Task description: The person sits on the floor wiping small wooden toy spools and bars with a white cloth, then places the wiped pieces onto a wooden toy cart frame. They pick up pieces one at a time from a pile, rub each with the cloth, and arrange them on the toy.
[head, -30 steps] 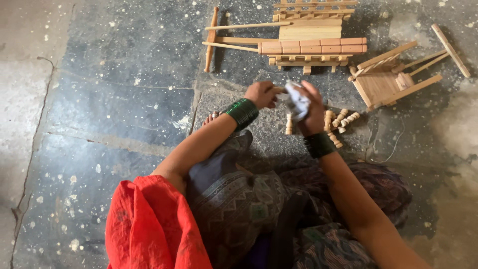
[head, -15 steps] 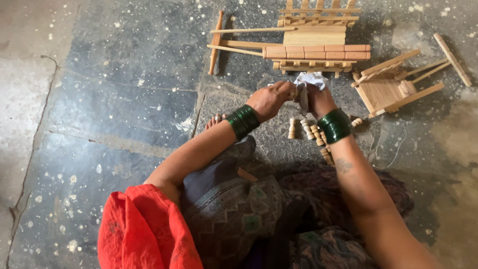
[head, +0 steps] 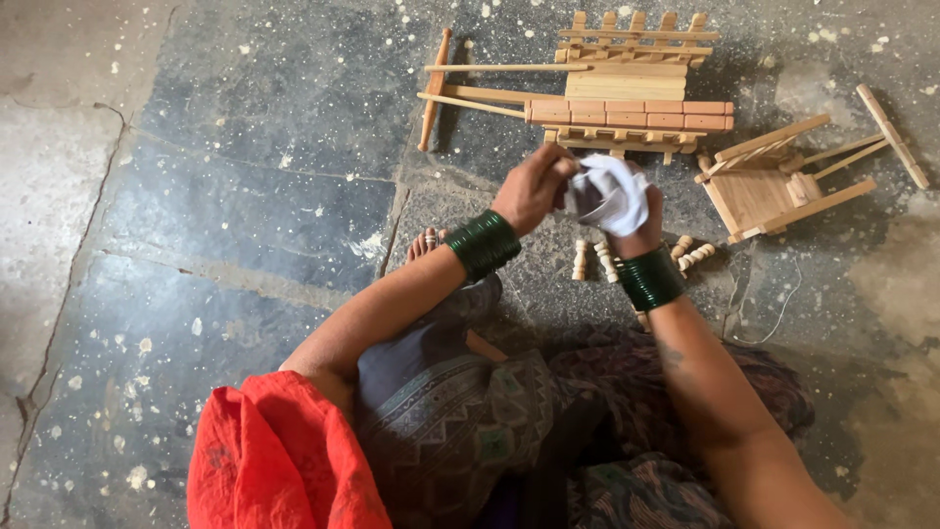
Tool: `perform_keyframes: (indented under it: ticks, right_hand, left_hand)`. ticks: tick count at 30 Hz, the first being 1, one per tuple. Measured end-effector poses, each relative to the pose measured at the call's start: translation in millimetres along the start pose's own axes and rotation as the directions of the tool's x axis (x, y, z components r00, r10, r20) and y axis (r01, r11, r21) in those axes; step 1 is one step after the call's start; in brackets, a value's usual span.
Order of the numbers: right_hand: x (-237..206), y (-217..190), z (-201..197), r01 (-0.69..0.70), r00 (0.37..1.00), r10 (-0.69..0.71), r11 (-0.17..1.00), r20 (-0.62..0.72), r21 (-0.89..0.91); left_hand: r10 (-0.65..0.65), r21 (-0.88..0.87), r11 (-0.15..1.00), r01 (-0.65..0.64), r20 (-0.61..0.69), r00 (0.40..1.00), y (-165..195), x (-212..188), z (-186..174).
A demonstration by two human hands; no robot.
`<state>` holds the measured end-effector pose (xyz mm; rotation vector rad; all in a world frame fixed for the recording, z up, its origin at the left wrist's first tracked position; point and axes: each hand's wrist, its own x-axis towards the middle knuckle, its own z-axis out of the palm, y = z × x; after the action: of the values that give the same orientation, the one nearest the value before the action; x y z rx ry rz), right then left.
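My left hand (head: 531, 186) and my right hand (head: 641, 227) meet over the stone floor, both closed around a crumpled white cloth (head: 612, 193). Each wrist wears a stack of green bangles (head: 482, 244). The cloth hides whatever may be inside it. Just below the hands lie several small turned wooden pegs (head: 599, 260). Beyond the hands stands a wooden toy cart (head: 627, 98) with long shafts and a slatted railing.
A second small wooden cart frame (head: 769, 186) lies to the right, with a loose wooden stick (head: 892, 135) beside it. My toes (head: 427, 242) show near the left wrist. Patterned dress fabric and a red cloth (head: 279, 460) fill the bottom of the view.
Both hands with the white cloth have shifted slightly away from the body and toward the toy cart. The cloth now bulges more over the right hand.
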<state>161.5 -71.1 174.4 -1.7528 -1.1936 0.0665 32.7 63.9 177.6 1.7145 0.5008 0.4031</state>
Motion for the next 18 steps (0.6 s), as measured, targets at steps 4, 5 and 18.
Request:
perform_keyframes:
  ticks: [4, 5, 18]
  right_hand:
    - [4, 19, -9, -0.43, 0.898, 0.394, 0.688, 0.198, 0.585]
    - [4, 23, -12, -0.437, 0.884, 0.411, 0.551, 0.225, 0.711]
    - [-6, 3, -11, -0.206, 0.978, 0.171, 0.724, 0.118, 0.658]
  left_hand:
    - [0.276, 0.227, 0.931, -0.285, 0.074, 0.958, 5, -7, 3]
    - [0.377, 0.246, 0.889, -0.386, 0.086, 0.922, 6, -7, 3]
    - [0.002, -0.271, 0.962, -0.029, -0.101, 0.995, -4, 1, -12]
